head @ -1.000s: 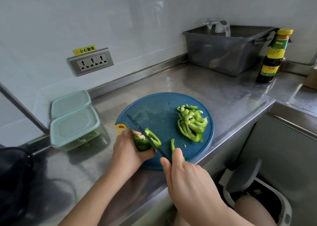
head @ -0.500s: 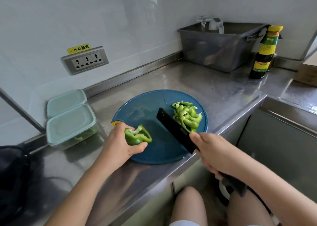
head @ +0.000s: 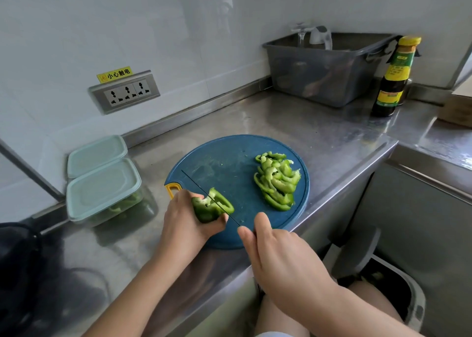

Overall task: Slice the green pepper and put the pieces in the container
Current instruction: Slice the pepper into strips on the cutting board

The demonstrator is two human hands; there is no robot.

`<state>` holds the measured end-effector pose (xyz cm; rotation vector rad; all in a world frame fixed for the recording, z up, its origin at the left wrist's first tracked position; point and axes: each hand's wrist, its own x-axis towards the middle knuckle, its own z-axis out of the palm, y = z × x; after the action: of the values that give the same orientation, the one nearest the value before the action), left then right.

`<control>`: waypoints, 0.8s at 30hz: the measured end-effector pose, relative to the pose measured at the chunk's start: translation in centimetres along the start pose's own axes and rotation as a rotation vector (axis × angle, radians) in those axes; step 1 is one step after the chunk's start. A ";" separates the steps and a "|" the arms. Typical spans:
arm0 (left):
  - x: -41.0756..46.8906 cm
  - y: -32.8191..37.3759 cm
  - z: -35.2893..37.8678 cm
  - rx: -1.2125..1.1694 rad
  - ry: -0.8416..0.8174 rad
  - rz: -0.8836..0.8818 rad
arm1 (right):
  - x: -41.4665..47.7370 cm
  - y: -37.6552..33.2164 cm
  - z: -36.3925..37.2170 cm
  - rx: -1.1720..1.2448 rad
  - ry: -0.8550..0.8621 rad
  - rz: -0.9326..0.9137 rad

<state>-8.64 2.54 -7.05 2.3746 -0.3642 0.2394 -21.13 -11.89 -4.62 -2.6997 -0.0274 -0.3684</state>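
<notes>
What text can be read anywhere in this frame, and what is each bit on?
"小心触电": yellow sticker on the wall, just above the socket strip.
Bottle labels: print too small and blurred to read.
No other text is visible.

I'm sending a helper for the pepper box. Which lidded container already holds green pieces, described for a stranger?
On the steel counter, left of the round blue cutting board, sit two clear plastic containers with pale green lids. It is the nearer container: green pieces show through its side, unlike the farther container.
</notes>
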 end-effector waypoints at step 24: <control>0.3 -0.6 0.1 0.102 -0.028 0.107 | 0.2 -1.5 1.4 -0.142 0.131 0.174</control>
<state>-8.17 2.88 -7.40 2.4631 -0.5036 0.2809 -20.70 -9.96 -5.25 -2.7830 0.2799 -0.5095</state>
